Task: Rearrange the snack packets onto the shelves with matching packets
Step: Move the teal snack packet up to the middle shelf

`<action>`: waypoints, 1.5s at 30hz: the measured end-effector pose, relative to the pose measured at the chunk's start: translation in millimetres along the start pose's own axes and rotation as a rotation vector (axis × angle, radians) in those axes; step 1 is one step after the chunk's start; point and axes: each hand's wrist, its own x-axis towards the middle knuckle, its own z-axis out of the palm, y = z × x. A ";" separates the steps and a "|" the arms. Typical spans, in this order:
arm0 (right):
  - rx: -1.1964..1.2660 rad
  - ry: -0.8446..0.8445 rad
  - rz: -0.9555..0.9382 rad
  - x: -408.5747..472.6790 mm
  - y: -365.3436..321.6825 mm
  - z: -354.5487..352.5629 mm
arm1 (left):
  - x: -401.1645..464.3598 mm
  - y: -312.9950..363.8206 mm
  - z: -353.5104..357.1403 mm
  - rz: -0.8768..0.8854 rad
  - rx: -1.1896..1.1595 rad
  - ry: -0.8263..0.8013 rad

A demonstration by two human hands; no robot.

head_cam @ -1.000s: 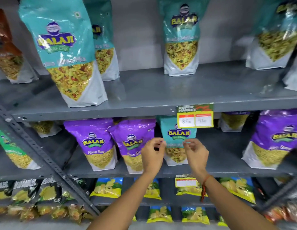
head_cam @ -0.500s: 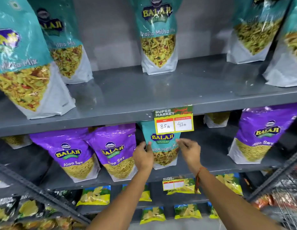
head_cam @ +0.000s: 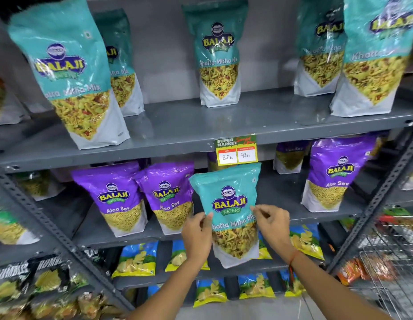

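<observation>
Head cam: teal packet (head_cam: 228, 204) held up just below the price tag (head_cam: 236, 151)
left hand (head_cam: 197, 234): fingers pinching its left edge; right hand (head_cam: 273, 224): pinching its right edge
purple packets (head_cam: 169, 196): left of the tag

1. Premises: retail shop, supermarket aisle.
2. Evidence: grey metal shelving (head_cam: 201, 144) stocked with rows of identical branded snack packets (head_cam: 220, 58).
3. Shelf-edge price tag (head_cam: 236, 151) printed "SUPER MARKET", two prices handwritten.
</observation>
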 end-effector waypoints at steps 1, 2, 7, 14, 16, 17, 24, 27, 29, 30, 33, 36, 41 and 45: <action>-0.010 0.015 -0.040 -5.1 -10.4 -7.7 | -6.2 5.8 -7.9 0.017 -0.042 0.013; -0.005 0.038 -0.071 -8.7 -23.4 -15.5 | -10.1 15.5 -16.4 0.034 -0.088 0.033; 0.130 0.192 -0.231 0.3 -103.9 -51.4 | 7.2 84.0 -61.4 0.208 -0.230 0.160; 0.326 0.322 -0.329 86.5 -220.2 -81.6 | 99.5 181.2 -106.0 0.402 -0.310 0.270; 0.359 0.322 -0.362 112.7 -243.8 -83.5 | 130.9 200.1 -111.1 0.403 -0.326 0.279; 0.392 0.313 -0.370 125.1 -252.6 -82.5 | 144.6 208.1 -112.2 0.396 -0.336 0.283; 0.350 0.294 -0.356 207.7 -252.8 -55.1 | 215.7 224.8 -101.0 0.331 -0.362 0.313; 0.333 0.262 -0.317 227.2 -242.8 -42.2 | 233.9 216.9 -92.4 0.285 -0.362 0.316; 0.337 0.242 -0.294 233.2 -237.0 -36.0 | 239.8 212.5 -88.0 0.254 -0.375 0.315; 0.343 0.235 -0.287 235.4 -234.4 -33.8 | 241.2 211.4 -86.4 0.251 -0.377 0.316; 0.349 0.219 -0.276 241.1 -227.8 -28.6 | 243.4 210.3 -84.9 0.263 -0.392 0.298; 0.422 0.131 -0.294 241.7 -222.1 -27.2 | 245.6 205.6 -87.6 0.207 -0.536 0.175; 0.451 -0.271 -0.127 232.0 -193.1 -29.8 | 229.3 179.7 -95.6 0.137 -0.447 -0.139; 0.067 -0.604 -0.142 223.5 -171.1 -32.1 | 209.9 142.6 -99.1 0.031 -0.113 -0.373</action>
